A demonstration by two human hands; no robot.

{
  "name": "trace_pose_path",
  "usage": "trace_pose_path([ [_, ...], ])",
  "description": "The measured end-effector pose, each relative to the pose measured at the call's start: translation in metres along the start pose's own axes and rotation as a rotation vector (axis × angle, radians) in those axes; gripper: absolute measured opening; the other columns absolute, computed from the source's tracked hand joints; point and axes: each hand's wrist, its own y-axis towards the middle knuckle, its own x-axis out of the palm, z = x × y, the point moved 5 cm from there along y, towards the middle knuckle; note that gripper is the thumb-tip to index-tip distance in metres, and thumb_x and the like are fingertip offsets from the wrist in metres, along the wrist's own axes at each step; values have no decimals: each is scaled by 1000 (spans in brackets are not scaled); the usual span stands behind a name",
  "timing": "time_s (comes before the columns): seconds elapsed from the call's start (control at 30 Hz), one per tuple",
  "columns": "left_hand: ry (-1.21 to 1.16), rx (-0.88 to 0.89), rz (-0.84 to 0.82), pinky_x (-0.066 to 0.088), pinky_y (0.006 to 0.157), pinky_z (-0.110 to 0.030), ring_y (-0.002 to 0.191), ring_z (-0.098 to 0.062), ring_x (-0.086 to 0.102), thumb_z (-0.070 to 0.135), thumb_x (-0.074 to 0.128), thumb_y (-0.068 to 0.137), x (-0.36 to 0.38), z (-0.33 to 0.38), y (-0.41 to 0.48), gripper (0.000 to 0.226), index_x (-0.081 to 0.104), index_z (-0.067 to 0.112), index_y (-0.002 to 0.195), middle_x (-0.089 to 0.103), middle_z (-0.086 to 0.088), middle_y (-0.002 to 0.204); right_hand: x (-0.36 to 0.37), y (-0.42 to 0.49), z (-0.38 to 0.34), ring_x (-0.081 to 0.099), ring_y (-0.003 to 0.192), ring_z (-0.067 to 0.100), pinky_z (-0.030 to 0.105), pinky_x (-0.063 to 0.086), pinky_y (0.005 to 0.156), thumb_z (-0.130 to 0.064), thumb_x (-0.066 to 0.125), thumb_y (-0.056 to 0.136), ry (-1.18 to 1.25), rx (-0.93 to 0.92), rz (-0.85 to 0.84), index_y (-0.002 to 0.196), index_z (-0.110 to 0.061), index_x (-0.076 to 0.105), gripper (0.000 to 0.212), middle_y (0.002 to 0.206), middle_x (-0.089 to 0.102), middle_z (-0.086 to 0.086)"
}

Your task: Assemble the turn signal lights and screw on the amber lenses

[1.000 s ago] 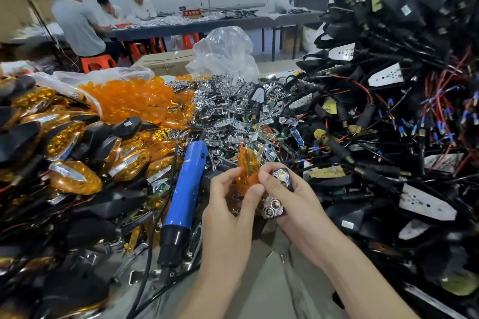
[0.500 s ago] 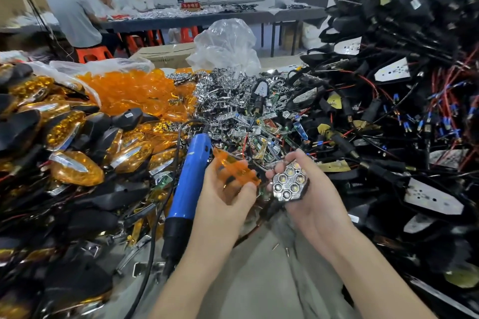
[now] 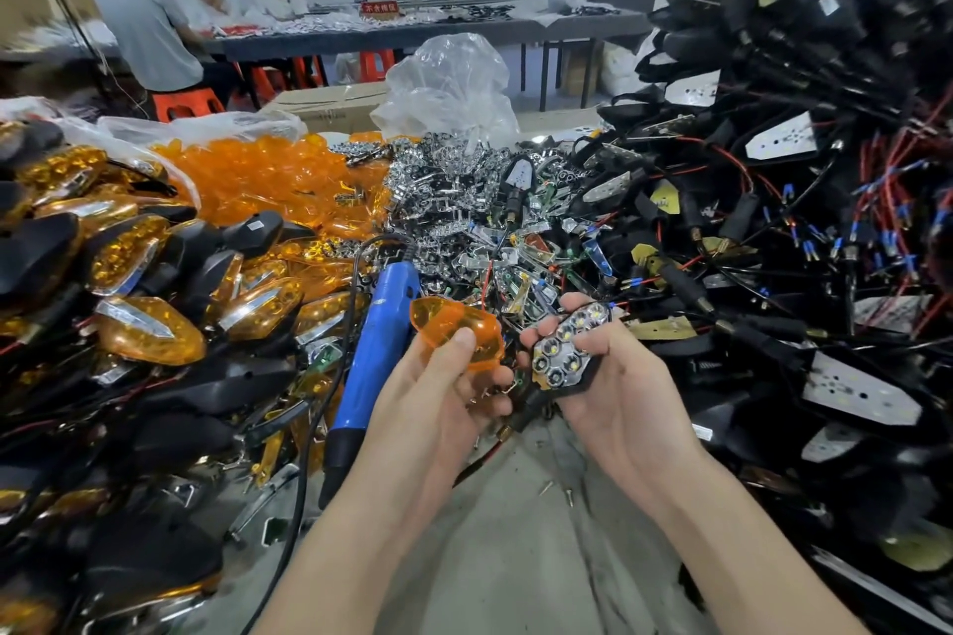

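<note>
**Amber lens** [image 3: 444, 321]: one piece, translucent orange, hollow side facing up. It is held above the bare middle of the counter [image 3: 515, 562], pinched by the left hand [image 3: 438, 397], with the thumb on top and the fingers [image 3: 490, 383] curled beneath.

**Turn signal unit** [image 3: 564, 351]: a black housing with a chrome reflector of hexagonal cells, facing up and just beside the lens without touching it. It is cradled in the right hand [image 3: 619, 387]; the fingers [image 3: 573, 300] wrap round its far edge and the thumb lies at its near left corner. A black lead hangs from its base.

**Electric screwdriver** [image 3: 374, 366]: blue body, black nose and cord. It lies on the counter just left of the left hand, with the nose toward the near edge.

**Loose screws** [image 3: 568, 495]: a few, on the bare counter between the forearms.

**Finished signals** [image 3: 149, 331]: a heap of black units with amber lenses along the counter's left side.

**Spare lenses** [image 3: 258, 181]: an orange mound in clear plastic at the far left.

**Chrome reflectors** [image 3: 443, 191]: a pile at the far middle, with a crumpled clear bag [image 3: 448, 83] behind it.

**Wired housings** [image 3: 773, 222]: a tall stack of black units with red and black leads, filling the right side.

**Background**: a cardboard box [image 3: 330, 107], orange stools [image 3: 188, 101], and seated people [image 3: 149, 31] at a long table.
</note>
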Motion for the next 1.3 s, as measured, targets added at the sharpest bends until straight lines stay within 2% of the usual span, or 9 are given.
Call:
trace_pose_path([
  [0.13,14,-42,61,48,53,-29,57,-17,54,12,52,94,-1,-2,-1,28,61,5,120,67,-16,108,-1,1,1,66,81,27,36,60,74,-2,53,71,7,9,-2,109,-9,56,39,83,63,11],
  [0.27,45,-49,53,42,47,-25,43,-12,38,-4,43,94,-2,0,-6,34,71,12,106,72,-11,115,-2,1,2,66,82,27,38,59,77,-2,54,70,20,14,-18,108,-10,57,38,85,62,11],
  [0.4,-83,-116,-22,43,48,-24,43,-10,34,25,50,88,0,2,-5,36,61,10,118,70,-8,119,-3,0,2,64,87,28,39,57,82,-2,55,70,17,24,-29,110,-10,58,40,88,62,11],
  [0.57,-117,-65,-54,56,60,-28,50,-9,47,28,52,93,2,3,-5,33,71,9,113,70,-10,113,-2,-1,0,63,88,28,41,55,86,-10,66,60,38,19,-38,110,-10,59,51,89,61,12],
  [0.7,214,102,-43,57,67,-27,58,-11,54,29,65,82,0,7,-6,34,68,16,113,68,0,89,-2,-2,-2,65,90,28,42,55,90,-17,67,61,48,6,-48,109,-10,60,49,90,62,12],
  [0.8,479,215,-79,55,78,-24,83,-14,65,31,73,83,5,10,-10,44,58,18,122,69,7,112,-3,-3,-4,65,91,27,40,57,89,-16,68,59,57,-4,-41,105,-11,66,46,91,63,11],
  [0.9,540,207,-130,51,92,-22,113,-9,64,25,73,84,8,7,-12,46,53,25,124,68,9,123,-2,-3,-7,63,90,27,38,58,84,-13,67,59,65,-18,-44,95,-16,73,37,90,63,9],
  [1.07,550,185,-139,48,88,-13,111,-7,65,17,74,80,8,2,-14,47,53,26,121,68,11,120,-1,-5,-10,63,89,25,38,57,84,-10,63,60,64,-23,-76,93,-19,72,35,89,63,6],
  [1.3,579,206,-130,49,94,-17,112,-10,65,19,75,79,6,1,-14,47,52,28,119,68,10,121,2,-8,-13,62,89,22,38,54,85,-4,53,66,28,-40,-74,89,-20,73,34,88,63,5],
])
